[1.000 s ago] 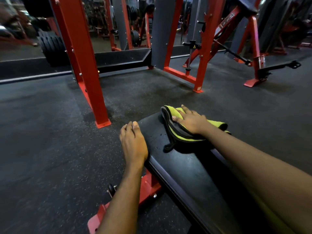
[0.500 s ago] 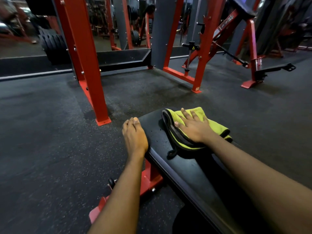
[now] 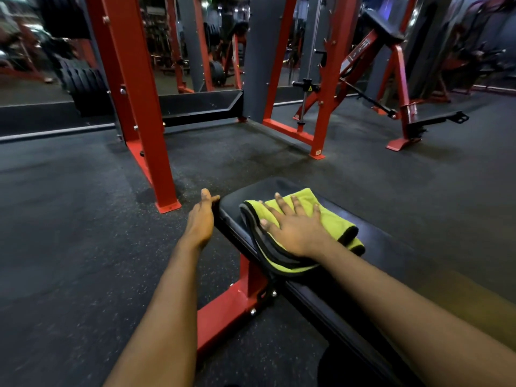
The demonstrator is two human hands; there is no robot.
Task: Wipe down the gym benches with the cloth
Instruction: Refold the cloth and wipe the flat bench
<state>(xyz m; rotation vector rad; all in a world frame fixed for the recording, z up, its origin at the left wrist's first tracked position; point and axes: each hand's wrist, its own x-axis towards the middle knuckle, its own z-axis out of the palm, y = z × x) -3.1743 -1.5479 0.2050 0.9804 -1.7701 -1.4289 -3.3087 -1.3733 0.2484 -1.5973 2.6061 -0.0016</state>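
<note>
Right hand [image 3: 296, 229] flat, fingers spread, pressing yellow-green cloth [image 3: 333, 220] on far end of black bench [image 3: 391, 247]. Left hand [image 3: 200, 219] fingers straight, against bench's left edge. Red bench leg [image 3: 231, 305] below. Red rack post [image 3: 139, 107] beyond, on dark floor [image 3: 69, 233].

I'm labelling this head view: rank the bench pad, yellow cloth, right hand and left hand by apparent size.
1. bench pad
2. yellow cloth
3. right hand and left hand: too alike to rank; the left is turned edge-on.
</note>
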